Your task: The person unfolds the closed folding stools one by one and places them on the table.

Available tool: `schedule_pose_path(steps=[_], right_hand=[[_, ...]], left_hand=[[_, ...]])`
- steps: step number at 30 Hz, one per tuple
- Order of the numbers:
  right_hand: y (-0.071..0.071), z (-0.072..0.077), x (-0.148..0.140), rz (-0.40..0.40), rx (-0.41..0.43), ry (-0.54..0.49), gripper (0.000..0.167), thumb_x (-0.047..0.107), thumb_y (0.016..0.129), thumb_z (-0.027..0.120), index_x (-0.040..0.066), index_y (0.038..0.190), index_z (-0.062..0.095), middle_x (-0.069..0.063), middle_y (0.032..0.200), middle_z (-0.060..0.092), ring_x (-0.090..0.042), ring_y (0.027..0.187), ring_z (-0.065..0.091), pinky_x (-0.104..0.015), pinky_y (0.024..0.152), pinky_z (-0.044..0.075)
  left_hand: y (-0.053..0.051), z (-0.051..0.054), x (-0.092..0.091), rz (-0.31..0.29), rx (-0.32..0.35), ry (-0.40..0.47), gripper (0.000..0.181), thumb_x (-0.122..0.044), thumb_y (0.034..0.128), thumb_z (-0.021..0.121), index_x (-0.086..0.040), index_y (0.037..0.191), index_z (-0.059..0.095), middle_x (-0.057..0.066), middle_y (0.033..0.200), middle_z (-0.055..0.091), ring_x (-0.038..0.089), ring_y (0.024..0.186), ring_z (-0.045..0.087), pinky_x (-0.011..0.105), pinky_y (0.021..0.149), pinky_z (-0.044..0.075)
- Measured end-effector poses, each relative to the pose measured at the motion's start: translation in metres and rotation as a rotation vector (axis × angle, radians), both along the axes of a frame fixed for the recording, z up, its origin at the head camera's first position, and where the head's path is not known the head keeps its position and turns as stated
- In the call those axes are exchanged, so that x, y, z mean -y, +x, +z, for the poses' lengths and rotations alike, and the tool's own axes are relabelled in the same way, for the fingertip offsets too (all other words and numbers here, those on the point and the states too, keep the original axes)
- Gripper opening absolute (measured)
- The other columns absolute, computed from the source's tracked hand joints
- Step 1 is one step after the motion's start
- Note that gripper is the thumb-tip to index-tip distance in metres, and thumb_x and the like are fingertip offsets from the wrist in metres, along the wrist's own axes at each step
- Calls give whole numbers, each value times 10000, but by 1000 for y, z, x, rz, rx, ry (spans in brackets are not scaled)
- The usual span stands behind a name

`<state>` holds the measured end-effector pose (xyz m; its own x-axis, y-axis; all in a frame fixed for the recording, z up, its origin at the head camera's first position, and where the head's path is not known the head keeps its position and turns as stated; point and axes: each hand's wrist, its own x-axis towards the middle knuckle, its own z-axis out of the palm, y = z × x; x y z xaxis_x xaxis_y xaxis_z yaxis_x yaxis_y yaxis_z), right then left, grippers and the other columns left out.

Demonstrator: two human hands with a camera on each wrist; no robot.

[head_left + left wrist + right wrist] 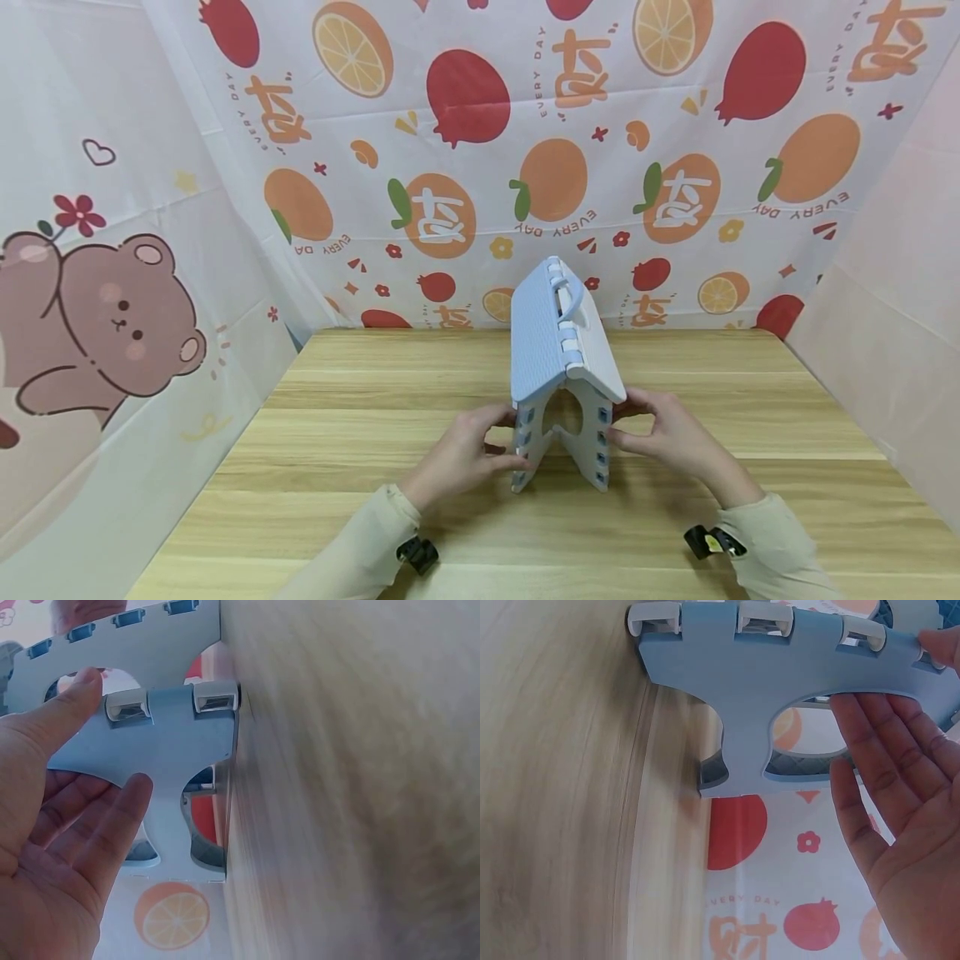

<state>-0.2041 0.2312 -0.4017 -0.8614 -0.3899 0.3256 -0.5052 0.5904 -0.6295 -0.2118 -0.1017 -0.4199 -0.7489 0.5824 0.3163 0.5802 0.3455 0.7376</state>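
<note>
A light blue and white plastic folding stool [534, 342] stands half folded on the table, its two top panels sloping like a roof. A small carrying handle [574, 302] sticks up at the ridge. My left hand [467, 450] grips the left side panel, thumb at its hinged front edge; in the left wrist view the fingers lie by a cutout in the blue panel [172, 727]. On the opposite side, my right hand [670, 433] holds the other panel [746, 712], its thumb near a hinge and several fingertips inside the cutout.
The wood-grain table [360, 417] carries the stool near its middle. Behind it hangs a fruit-printed cloth [495, 200], with a bear-printed cloth [120, 317] on the left and a pale one [877, 275] on the right. Black devices [417, 554] are strapped to both wrists.
</note>
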Motion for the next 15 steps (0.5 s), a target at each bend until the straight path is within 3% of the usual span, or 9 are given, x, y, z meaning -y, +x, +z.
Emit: schedule_pose_path(steps=[7,15], right_hand=[[1,0,-3,-3,5,4,449,161,919,842,100,1344,711,54,1131,810,-146,1069,753,-526,974,599],[1,1,-6,-3,-4,15,424,158,915,843,108,1318,723,64,1117,809,-128,1054,754,-405,961,599]], left_hand=[[0,0,2,-4,-3,7,603,-141,872,900,-79,1409,632,127,1338,720,324,1239,725,327,883,658],[0,0,5,8,-18,-6,588,-140,864,908,-88,1389,647,102,1311,734,276,1212,728,350,871,665]])
